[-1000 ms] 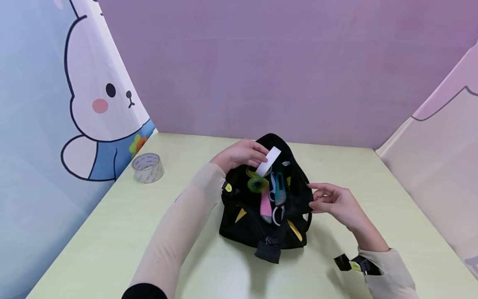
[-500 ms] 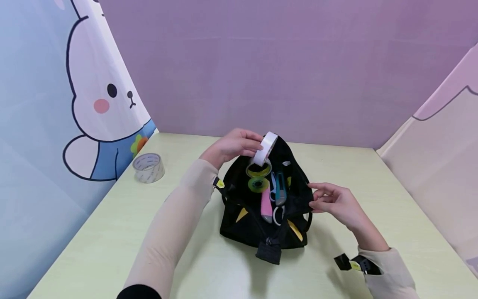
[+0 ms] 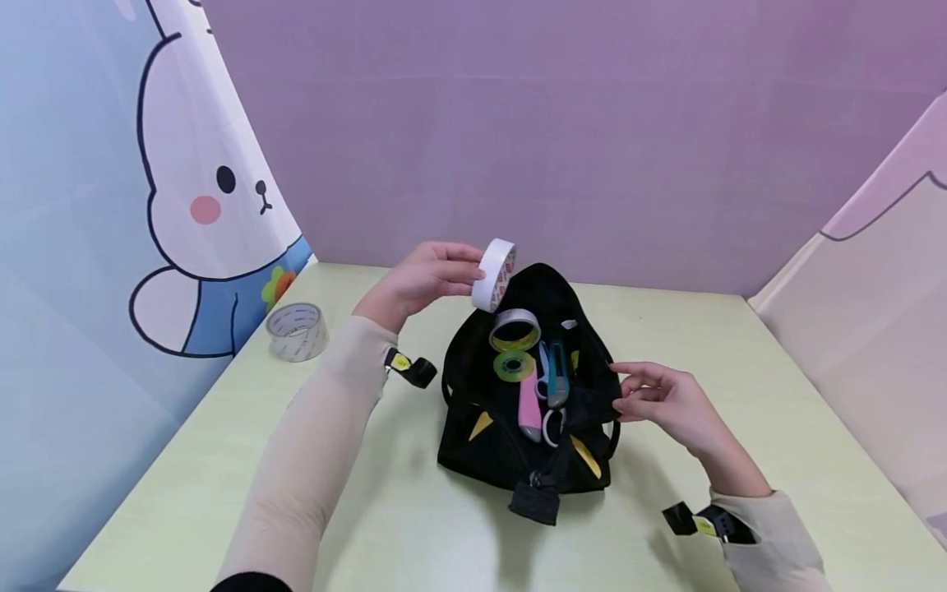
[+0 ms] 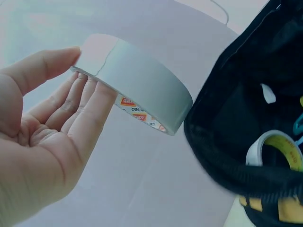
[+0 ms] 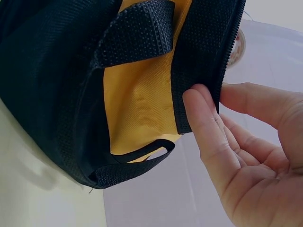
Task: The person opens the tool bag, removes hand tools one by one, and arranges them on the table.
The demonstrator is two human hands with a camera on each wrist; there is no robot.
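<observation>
My left hand [image 3: 425,279] pinches a roll of white tape [image 3: 494,275] between thumb and fingers, above the left rim of the black tool bag [image 3: 533,481]. In the left wrist view the roll [image 4: 137,75] hangs tilted, with red printing inside its core. My right hand [image 3: 662,403] pinches the bag's zippered edge on the right; the right wrist view shows thumb and fingertips [image 5: 196,101] on the black band beside the yellow panel [image 5: 142,99]. Inside the open bag lie another tape roll [image 3: 514,330], a small green tape roll [image 3: 513,366], a pink-handled tool [image 3: 528,407], a teal utility knife [image 3: 557,374] and white-handled scissors [image 3: 553,426].
A wide roll of clear tape [image 3: 297,333] stands on the pale table [image 3: 355,493] at the far left. A purple backdrop [image 3: 518,148] rises behind the table, and printed cloth panels [image 3: 81,288] flank both sides.
My left hand has lifted the white tape roll up out of the bag and leftward, uncovering the other roll inside. My right hand keeps its hold on the bag's edge.
</observation>
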